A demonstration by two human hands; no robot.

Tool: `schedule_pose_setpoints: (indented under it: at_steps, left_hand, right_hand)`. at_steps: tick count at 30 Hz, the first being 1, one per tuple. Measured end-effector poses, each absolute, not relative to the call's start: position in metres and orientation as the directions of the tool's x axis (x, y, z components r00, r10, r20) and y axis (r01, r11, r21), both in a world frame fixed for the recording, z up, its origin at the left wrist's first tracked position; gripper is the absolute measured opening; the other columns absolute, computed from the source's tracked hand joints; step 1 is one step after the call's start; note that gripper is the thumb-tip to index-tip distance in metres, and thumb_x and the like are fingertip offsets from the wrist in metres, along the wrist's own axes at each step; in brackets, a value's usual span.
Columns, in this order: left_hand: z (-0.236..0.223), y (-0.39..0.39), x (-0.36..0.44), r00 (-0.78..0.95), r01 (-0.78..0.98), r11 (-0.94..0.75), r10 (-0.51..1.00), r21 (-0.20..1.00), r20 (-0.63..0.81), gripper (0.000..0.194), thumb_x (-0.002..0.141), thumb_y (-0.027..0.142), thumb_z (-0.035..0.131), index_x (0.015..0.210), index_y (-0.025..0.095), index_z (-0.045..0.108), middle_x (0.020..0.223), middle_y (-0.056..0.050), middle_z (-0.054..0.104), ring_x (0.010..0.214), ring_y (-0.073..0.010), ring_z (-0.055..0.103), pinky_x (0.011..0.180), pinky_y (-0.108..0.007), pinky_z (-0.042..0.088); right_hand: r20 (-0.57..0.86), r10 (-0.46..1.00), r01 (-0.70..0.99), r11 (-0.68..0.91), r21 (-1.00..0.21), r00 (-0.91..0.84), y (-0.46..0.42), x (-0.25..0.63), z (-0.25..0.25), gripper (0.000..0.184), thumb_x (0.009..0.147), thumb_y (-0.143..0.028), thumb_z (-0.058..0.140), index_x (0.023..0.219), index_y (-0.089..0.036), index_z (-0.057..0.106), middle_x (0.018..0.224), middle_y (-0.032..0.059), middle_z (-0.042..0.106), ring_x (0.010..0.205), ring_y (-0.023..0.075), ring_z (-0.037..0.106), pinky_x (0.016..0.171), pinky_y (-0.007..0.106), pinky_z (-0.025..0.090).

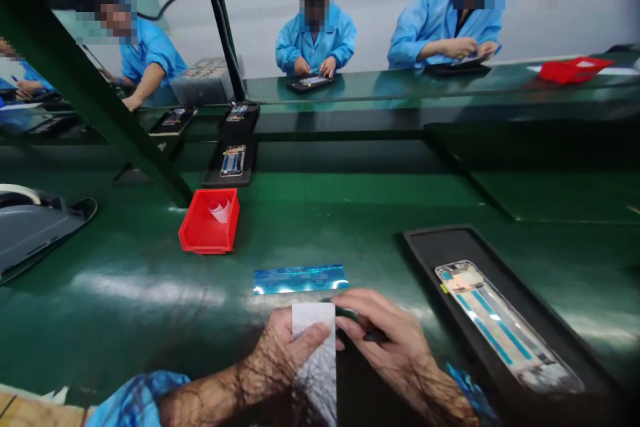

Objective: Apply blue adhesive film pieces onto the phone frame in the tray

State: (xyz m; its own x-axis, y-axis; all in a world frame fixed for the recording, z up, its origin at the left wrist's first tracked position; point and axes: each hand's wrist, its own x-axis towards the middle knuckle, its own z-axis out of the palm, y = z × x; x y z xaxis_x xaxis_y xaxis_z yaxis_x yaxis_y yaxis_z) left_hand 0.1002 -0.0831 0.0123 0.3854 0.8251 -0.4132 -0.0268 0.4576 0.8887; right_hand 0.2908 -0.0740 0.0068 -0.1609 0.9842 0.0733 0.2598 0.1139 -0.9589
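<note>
Hands are meeting low over the green table [150, 294]: we are pinching a white strip [314, 347] with our left hand [280, 354], thumb clamped across its upper end, while our right hand [385, 340] is curling its fingers shut around a small dark tool [373, 334] just beside the strip. A blue strip [300, 278] is lying just beyond our fingers, with a red bin [209, 222] farther off to the left and a black tray [450, 247] holding a phone frame [505, 327] to the right.

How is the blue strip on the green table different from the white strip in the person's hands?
The blue strip is shiny blue; the white strip is pale and dull. The blue strip lies flat across the green table, untouched, while the white strip runs toward the camera, with the left hand on it and the right hand beside it. The blue strip lies farther away, near the red bin. Both are thin, long rectangles.
</note>
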Motion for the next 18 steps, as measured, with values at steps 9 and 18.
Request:
schedule_pose_setpoints:
  at_steps: [9, 18]
  left_hand:
    - [0.001, -0.094, 0.098, 0.401, 0.071, 0.358, 0.845, 0.931, -0.355, 0.014, 0.075, 0.036, 0.063, 0.075, 0.023, 0.066, 0.059, 0.004, 0.056, 0.052, -0.0133, 0.050, 0.045, -0.019, 0.040]
    - [0.000, -0.091, 0.095, 0.251, 0.142, 0.211, 0.937, 0.967, -0.242, 0.011, 0.074, 0.033, 0.063, 0.072, 0.024, 0.068, 0.057, 0.003, 0.067, 0.048, -0.0159, 0.060, 0.041, -0.019, 0.044]
  right_hand:
    - [-0.017, 0.995, 0.160, 0.000, -0.987, -0.102, -0.088, 0.280, -0.001, 0.019, 0.061, -0.061, 0.072, 0.077, -0.071, 0.070, 0.065, -0.0136, 0.076, 0.053, 0.0333, 0.073, 0.050, 0.040, 0.060]
    - [0.046, 0.994, 0.215, 0.067, -0.974, -0.103, -0.088, 0.280, -0.001, 0.031, 0.069, -0.045, 0.073, 0.090, -0.069, 0.074, 0.076, -0.0130, 0.079, 0.061, 0.0297, 0.077, 0.057, 0.037, 0.065]
